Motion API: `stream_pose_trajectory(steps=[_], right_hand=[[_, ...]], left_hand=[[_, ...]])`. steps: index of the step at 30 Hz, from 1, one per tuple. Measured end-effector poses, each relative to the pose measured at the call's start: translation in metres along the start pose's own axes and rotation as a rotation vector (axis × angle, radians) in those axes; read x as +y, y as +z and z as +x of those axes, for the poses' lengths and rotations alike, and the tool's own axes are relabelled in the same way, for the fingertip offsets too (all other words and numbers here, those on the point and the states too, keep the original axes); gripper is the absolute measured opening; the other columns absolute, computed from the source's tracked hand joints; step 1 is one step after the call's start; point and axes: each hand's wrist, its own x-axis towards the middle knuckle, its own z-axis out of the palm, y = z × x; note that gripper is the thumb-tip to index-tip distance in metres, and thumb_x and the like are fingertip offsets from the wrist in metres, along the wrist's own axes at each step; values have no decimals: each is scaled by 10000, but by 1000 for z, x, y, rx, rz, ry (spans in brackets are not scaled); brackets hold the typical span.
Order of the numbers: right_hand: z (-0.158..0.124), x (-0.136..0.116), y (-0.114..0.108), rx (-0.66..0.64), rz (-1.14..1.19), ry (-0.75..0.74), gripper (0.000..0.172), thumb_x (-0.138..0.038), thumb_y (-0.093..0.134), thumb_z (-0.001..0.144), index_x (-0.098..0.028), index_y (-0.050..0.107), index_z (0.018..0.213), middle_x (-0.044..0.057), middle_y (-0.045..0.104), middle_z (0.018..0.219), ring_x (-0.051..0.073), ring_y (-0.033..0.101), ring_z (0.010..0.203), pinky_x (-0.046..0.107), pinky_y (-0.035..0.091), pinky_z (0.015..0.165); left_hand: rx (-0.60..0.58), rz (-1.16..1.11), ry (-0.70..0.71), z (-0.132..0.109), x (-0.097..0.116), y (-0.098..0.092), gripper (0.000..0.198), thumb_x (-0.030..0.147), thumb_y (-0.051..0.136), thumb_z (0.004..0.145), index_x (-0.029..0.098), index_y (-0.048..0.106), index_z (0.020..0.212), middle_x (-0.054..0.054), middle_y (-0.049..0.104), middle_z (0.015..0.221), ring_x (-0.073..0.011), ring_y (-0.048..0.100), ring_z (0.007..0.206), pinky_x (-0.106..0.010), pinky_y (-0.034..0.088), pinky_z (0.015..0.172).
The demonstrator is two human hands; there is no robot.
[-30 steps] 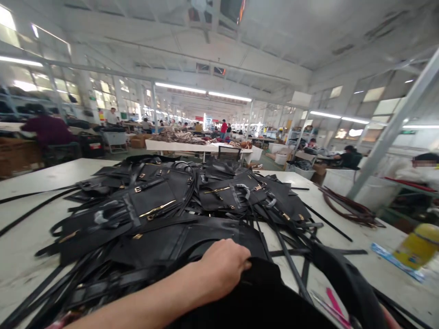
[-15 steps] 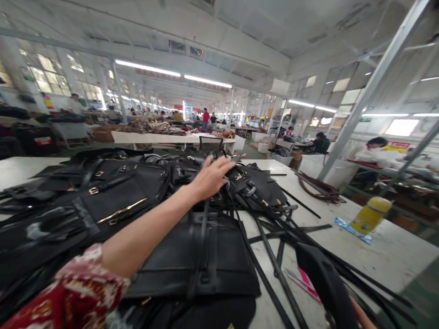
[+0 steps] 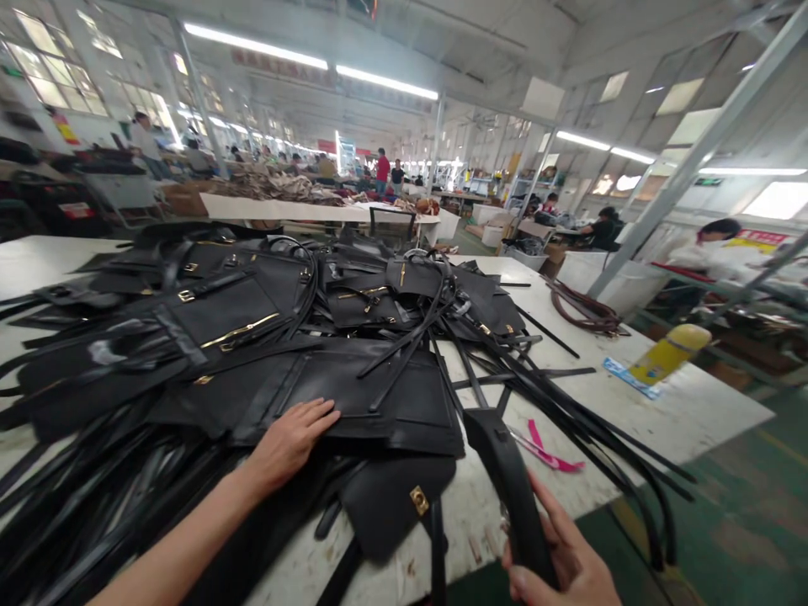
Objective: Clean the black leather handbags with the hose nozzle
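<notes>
My left hand (image 3: 294,442) lies flat, fingers stretched out, on the near edge of a black leather bag panel (image 3: 353,387). My right hand (image 3: 561,551), at the bottom right, is wrapped round a thick, curved black strap (image 3: 508,480) that rises from its grip over the table edge. Below the panel, a black flap (image 3: 397,505) with a gold clasp (image 3: 418,500) hangs toward the front edge. Behind my left hand, a heap of black bag pieces (image 3: 240,295) with gold buckles and zips covers the table, and thin straps (image 3: 410,337) trail across the panel.
Long black straps (image 3: 568,421) run over the right side of the white table (image 3: 707,396). Pink-handled scissors (image 3: 552,454), a yellow bottle (image 3: 670,355) on a blue packet and coiled brown straps (image 3: 584,310) lie there. People work at tables beyond.
My left hand has come back from the far bag pieces to the near panel. A small bag piece with thin straps now shows at the back. More of my right hand is visible.
</notes>
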Motion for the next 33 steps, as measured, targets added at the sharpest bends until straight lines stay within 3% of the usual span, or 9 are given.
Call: stream_pose_trajectory(steps=[4, 9, 14, 17, 19, 23, 28, 31, 33], right_hand=[[-16, -6, 7, -33, 8, 4, 1058, -403, 717, 575, -117, 123, 1402, 42, 613, 728, 192, 557, 593, 276, 460, 530], [-30, -7, 3, -120, -8, 64, 930, -196, 646, 549, -166, 229, 1379, 29, 612, 793, 168, 559, 629, 244, 436, 539], [-35, -21, 2, -331, -103, 199, 858, -51, 531, 516, -232, 345, 1334, -7, 609, 821, 121, 533, 597, 190, 373, 490], [-35, -31, 6, -478, -80, 282, 843, 10, 511, 508, -260, 404, 1299, -28, 604, 859, 88, 513, 613, 150, 340, 489], [-34, -33, 9, -526, -55, 343, 838, 33, 522, 500, -263, 433, 1279, -38, 602, 864, 64, 497, 590, 127, 321, 467], [-26, -19, 19, -510, -61, 385, 843, 44, 536, 494, -253, 429, 1275, -51, 589, 797, 33, 438, 472, 116, 300, 392], [-10, 6, 39, -359, -83, 213, 823, 12, 549, 542, -226, 371, 1310, -28, 594, 804, 53, 460, 462, 155, 368, 402], [-10, 6, 35, -234, -57, 116, 811, -16, 561, 590, -228, 325, 1336, -10, 591, 836, 82, 495, 547, 181, 426, 465], [-15, 1, 24, -259, -57, 153, 819, -21, 570, 594, -239, 315, 1341, -15, 580, 816, 86, 488, 545, 179, 427, 446]], left_hand=[[-5, 58, 13, 2, 29, -16, 343, 33, 336, 788, 160, 624, 924, -72, 626, 817, -171, 560, 752, -293, 453, 702], [-113, 88, -7, -40, 91, -4, 416, -68, 332, 650, 159, 629, 832, -59, 606, 760, -190, 541, 686, -300, 446, 596], [206, -42, 58, -58, 117, 19, 480, -9, 348, 752, 190, 542, 1143, -83, 587, 1012, -173, 535, 907, -308, 441, 803], [315, -106, 81, -49, 123, 23, 385, 51, 357, 813, 212, 576, 1086, -73, 585, 941, -156, 533, 856, -304, 443, 771], [307, -137, 99, -44, 128, 26, 320, 79, 372, 830, 204, 600, 1016, -63, 581, 871, -148, 519, 791, -300, 439, 727], [221, -239, 86, -44, 136, 37, 240, 95, 379, 848, 168, 606, 867, -44, 549, 750, -137, 473, 711, -279, 419, 660], [245, -313, 93, -48, 137, 49, 229, 87, 376, 848, 166, 592, 843, -41, 526, 739, -135, 447, 692, -267, 397, 622], [247, -312, 93, -47, 137, 47, 215, 85, 393, 838, 165, 589, 874, -49, 531, 768, -144, 449, 718, -280, 393, 634], [229, -314, 101, -45, 138, 44, 212, 95, 402, 836, 167, 588, 909, -53, 533, 786, -149, 450, 731, -289, 387, 644]])
